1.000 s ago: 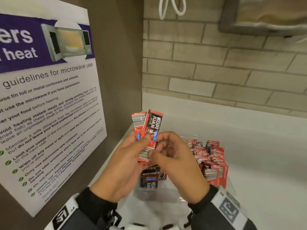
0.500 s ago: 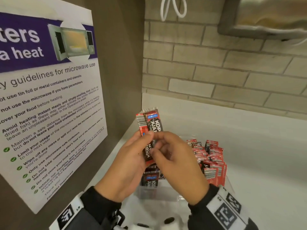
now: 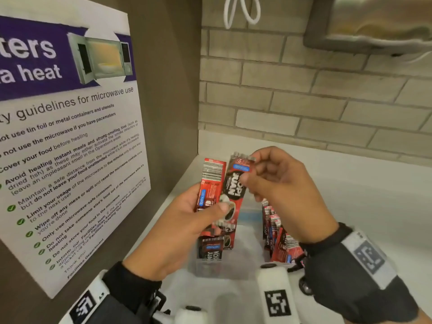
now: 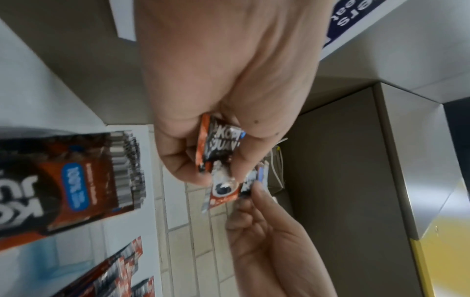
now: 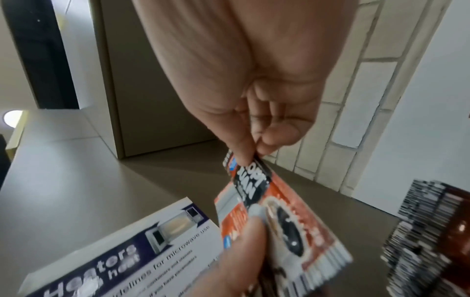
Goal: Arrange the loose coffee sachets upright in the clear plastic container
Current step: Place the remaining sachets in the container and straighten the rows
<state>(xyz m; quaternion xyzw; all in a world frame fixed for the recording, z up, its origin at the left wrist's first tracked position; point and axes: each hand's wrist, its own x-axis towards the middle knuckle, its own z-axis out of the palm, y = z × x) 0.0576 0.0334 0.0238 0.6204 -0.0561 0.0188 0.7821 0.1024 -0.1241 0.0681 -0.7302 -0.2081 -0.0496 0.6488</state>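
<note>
The left hand (image 3: 187, 220) holds a small bundle of coffee sachets (image 3: 211, 183) upright above the clear plastic container (image 3: 233, 267). Its thumb lies across the front of the bundle and the other fingers are curled behind it, so the sachets are clamped between thumb and fingers at their lower half. The front sachet (image 3: 235, 183) (black and red, with a coffee cup printed on it) stands a little tilted, beside one that shows its barcode.

The right hand (image 3: 287, 195) pinches the top edge of this front sachet between the thumb and the forefinger; the other fingers are curled in and hold nothing. In the right wrist view the pinch (image 5: 250, 152) sits on the sealed end, while the left thumb (image 5: 250, 227) presses lower on the same sachet.

Inside the container, more sachets (image 3: 278, 237) stand packed at the right side, and a few stand at the left side (image 3: 212, 249) under the left hand. The container sits on a white counter (image 3: 362, 206), near a microwave poster (image 3: 70, 136).
</note>
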